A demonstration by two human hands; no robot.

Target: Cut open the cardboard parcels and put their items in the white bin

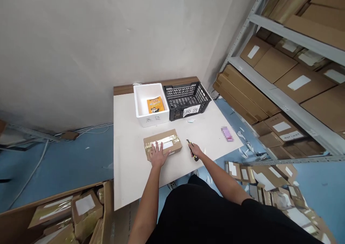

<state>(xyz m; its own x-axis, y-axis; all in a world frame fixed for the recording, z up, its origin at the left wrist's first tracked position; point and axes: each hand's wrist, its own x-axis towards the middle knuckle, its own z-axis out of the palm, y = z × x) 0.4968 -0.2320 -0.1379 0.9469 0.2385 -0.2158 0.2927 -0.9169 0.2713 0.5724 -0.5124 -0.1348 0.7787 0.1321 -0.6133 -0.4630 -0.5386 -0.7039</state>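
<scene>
A taped cardboard box (172, 135) with a white label lies on the white-topped table (126, 165). My left hand (158, 156) rests on top of it with the fingers spread. Just right of the box, my right hand (196, 150) is closed around a black and yellow utility knife (196, 159). The knife's front end points away from me and stays apart from the box. Behind the box stand a white foam box (153, 121) holding an orange packet (155, 104), and a black plastic crate (176, 113) with a handwritten paper sign.
A pixelated pink item (227, 133) lies at the table's right side. Grey shelves (269, 77) full of cartons stand to the right, with parcels (265, 175) heaped on the floor below. A large open carton (107, 201) of parcels is at the lower left.
</scene>
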